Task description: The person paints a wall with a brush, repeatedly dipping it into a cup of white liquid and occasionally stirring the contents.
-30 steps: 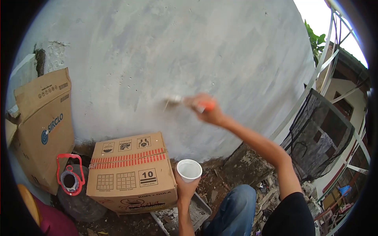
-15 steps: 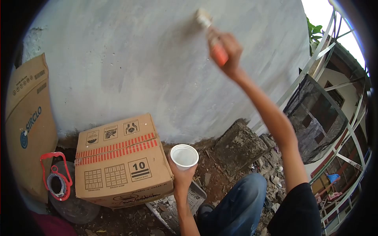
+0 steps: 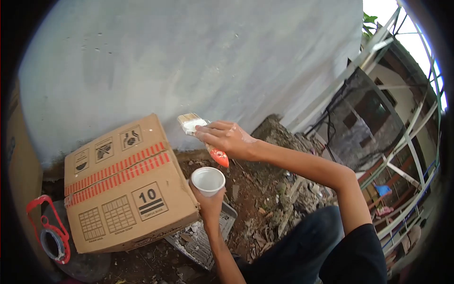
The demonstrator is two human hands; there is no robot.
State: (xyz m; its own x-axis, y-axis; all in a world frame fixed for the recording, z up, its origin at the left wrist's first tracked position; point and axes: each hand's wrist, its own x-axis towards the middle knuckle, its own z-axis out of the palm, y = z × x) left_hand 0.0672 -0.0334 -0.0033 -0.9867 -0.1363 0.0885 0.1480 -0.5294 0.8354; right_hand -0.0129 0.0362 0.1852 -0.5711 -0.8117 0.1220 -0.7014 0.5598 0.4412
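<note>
My right hand (image 3: pixel 230 140) grips a paintbrush (image 3: pixel 191 124) with white-smeared bristles and an orange-tipped handle. The bristles point up and left, in front of the grey-white wall (image 3: pixel 156 61). White paint marks show on the fingers and wrist. Lower down, my left hand (image 3: pixel 210 204) is wrapped round a white plastic cup (image 3: pixel 208 180), its open rim facing up. The cup sits just below the brush handle, beside the right edge of a cardboard box (image 3: pixel 120 189).
A paint-spattered tray (image 3: pixel 201 244) lies on the dirt under the box. At left stand a jug with a red handle (image 3: pixel 33 206) and another cardboard sheet (image 3: pixel 23 175). Rubble (image 3: pixel 302 199) and a concrete block (image 3: pixel 268 128) line the wall's foot; a metal frame (image 3: pixel 402 175) rises at right.
My right hand has brought the paintbrush down from high on the wall to just above the cup. My left hand still holds the cup. The view has shifted to the right.
</note>
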